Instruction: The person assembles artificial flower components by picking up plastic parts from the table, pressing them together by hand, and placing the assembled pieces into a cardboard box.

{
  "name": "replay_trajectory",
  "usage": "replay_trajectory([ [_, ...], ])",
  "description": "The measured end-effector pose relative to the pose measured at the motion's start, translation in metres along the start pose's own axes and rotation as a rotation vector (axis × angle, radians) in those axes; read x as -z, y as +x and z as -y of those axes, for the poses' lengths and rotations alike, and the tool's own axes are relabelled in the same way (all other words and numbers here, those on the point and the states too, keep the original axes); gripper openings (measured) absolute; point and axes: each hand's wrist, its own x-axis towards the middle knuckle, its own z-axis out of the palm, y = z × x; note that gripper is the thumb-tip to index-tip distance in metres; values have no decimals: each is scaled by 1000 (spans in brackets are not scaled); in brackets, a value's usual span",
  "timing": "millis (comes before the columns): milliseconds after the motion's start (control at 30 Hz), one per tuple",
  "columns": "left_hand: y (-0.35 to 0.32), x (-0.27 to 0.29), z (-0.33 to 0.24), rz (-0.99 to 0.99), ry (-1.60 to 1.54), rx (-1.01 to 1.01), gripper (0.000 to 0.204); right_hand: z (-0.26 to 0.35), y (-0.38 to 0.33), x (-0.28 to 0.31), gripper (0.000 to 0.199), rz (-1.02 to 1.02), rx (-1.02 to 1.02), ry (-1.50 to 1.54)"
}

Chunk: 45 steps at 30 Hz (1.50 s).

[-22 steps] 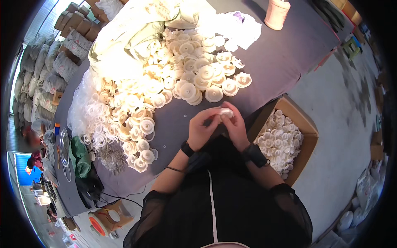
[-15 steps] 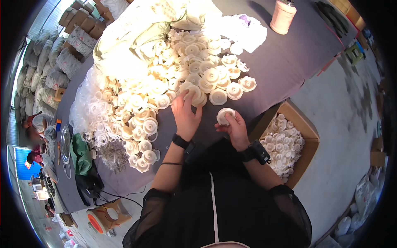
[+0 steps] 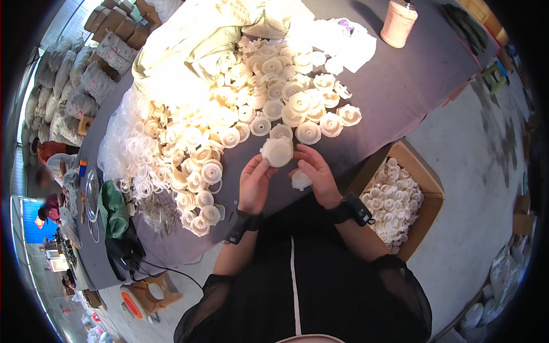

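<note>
Round white disc is showing its flat face in left hand, second white disc sitting below right hand's fingers.

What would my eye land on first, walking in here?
Probably the brightly lit heap of round cream-coloured plastic parts spread over the grey table. Nearer the person, the left hand holds a round whitish plastic disc, while the right hand holds another whitish piece. At the person's right, beside the table, stands an open brown cardboard box holding many white pieces.
</note>
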Motion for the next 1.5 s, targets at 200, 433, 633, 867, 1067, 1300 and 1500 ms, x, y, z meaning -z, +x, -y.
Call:
replay_trajectory([
  [200, -12, 3, 13, 107, 342, -89, 8, -12, 8, 5, 42, 108, -65, 39],
  [433, -11, 18, 22, 167, -89, 6, 15, -20, 2, 9, 43, 19, -18, 84],
  [633, -14, 7, 24, -19, -27, -54, 22, -9, -3, -1, 46, 117, 90, -309],
  [867, -17, 13, 21, 8, -59, -10, 38, -12, -1, 1, 43, 154, -47, -44],
  [1067, -14, 15, 27, -3, -372, 20, 46, -21, -4, -1, 36, 185, -175, 257],
  [1300, -16, 7, 29, -71, -293, -27, 47, -26, -1, -2, 37, 219, -361, 548],
  [1500, -24, -25, 19, -176, 74, -132, 34, -20, -2, -17, 36, 237, -367, 705],
])
